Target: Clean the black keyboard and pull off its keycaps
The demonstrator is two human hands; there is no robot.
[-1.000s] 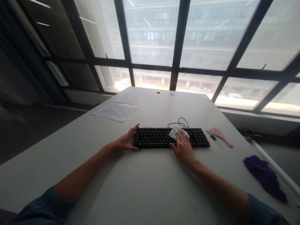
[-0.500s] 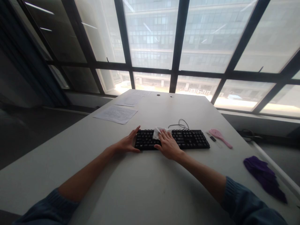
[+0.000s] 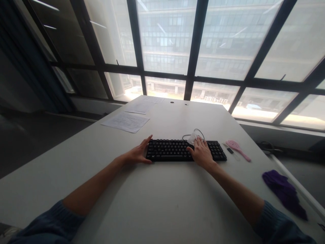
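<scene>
Right hand (image 3: pixel 201 153) holds wipe (image 3: pixel 192 138) (mostly hidden) on keyboard (image 3: pixel 172 150); left hand (image 3: pixel 137 154) rests open

White table (image 3: pixel 162 189); black keyboard (image 3: pixel 172 150) at its middle; papers (image 3: pixel 125 121) far left; pink brush (image 3: pixel 237 148) right of keyboard; purple cloth (image 3: pixel 281 189) near right.

Black keyboard (image 3: pixel 175 150) lies flat; white wipe (image 3: pixel 192 138) atop.

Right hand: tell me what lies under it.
Under the right hand a white wipe sticks out past the fingertips, lying on the black keyboard. The wipe's remainder is covered.
</scene>
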